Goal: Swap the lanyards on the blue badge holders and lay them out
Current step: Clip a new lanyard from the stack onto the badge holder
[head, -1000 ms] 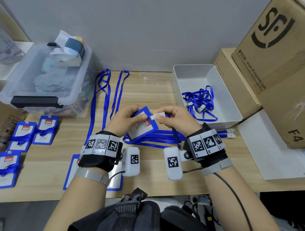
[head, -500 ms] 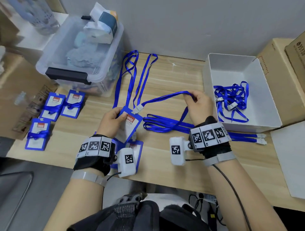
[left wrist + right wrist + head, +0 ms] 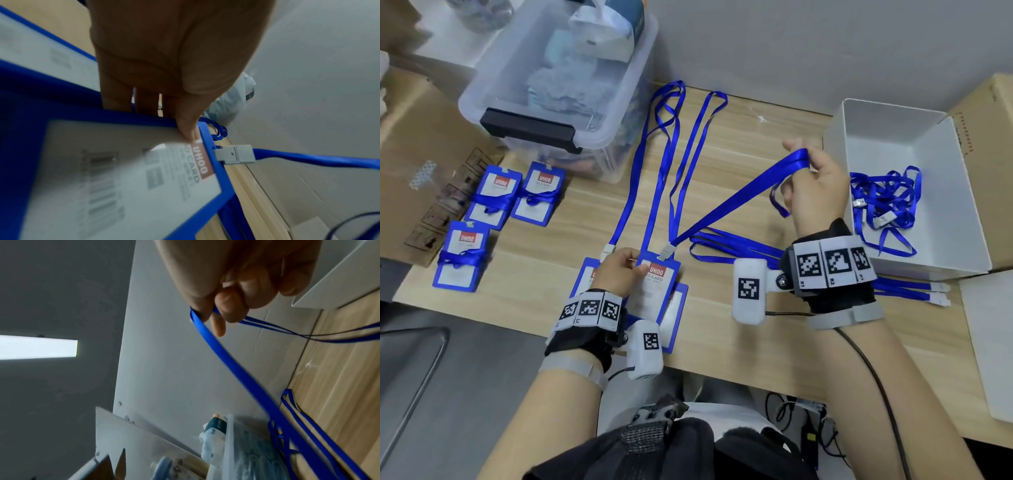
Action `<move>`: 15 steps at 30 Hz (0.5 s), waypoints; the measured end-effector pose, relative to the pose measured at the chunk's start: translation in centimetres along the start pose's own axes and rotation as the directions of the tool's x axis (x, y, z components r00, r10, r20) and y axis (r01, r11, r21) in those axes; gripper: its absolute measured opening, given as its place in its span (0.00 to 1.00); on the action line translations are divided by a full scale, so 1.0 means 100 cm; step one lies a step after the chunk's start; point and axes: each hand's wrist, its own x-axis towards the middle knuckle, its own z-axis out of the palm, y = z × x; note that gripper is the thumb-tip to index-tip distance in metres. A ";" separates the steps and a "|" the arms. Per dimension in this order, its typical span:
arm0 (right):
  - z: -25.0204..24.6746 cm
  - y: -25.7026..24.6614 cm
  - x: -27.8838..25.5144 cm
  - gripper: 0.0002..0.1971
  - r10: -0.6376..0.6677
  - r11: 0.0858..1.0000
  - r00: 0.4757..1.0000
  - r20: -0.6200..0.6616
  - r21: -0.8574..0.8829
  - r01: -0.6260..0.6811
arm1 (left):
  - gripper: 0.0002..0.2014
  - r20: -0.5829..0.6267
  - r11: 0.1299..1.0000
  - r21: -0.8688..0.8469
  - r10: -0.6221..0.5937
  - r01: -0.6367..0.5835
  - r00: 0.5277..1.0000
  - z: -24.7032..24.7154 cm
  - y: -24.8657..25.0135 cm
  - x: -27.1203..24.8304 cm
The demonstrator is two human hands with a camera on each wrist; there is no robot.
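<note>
A pale wooden counter (image 3: 722,342) runs along a grey wall. At its near edge, about 7 o'clock of centre, the left hand (image 3: 618,270) pinches a blue badge holder (image 3: 659,291) by its upper left corner, thumb on the card face and fingers (image 3: 115,97) behind. The holder's long axis runs roughly 6 to 12 o'clock, its clip end pointing away from the person. A grey clip (image 3: 666,251) joins that end to a blue lanyard (image 3: 732,202), which stretches taut toward 2 o'clock up to the right hand (image 3: 816,192), whose fingers curl round the strap with a short loop hanging below. More holders lie under the held one, mostly covered by it and the left wrist. Three holders wrapped in their lanyards (image 3: 500,202) lie at 9 o'clock. A white box (image 3: 893,130) at 3 o'clock holds a tangle of lanyards. The wrist views are blurred; small print on the card cannot be read.
</note>
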 end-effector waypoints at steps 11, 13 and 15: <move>-0.004 -0.003 0.009 0.23 -0.045 0.999 0.986 0.161 -0.019 0.049 | 0.12 0.181 0.991 0.136 -0.010 -0.014 0.983 0.027 0.012 -0.004; -0.004 -0.001 0.010 0.27 -0.073 0.996 0.965 0.253 -0.032 0.083 | 0.11 0.125 0.951 0.297 0.051 -0.086 0.991 0.029 0.014 -0.004; -0.003 -0.003 0.010 0.31 -0.088 0.994 0.940 0.330 -0.024 0.102 | 0.08 0.093 0.926 0.364 0.074 -0.103 0.993 0.028 0.018 -0.004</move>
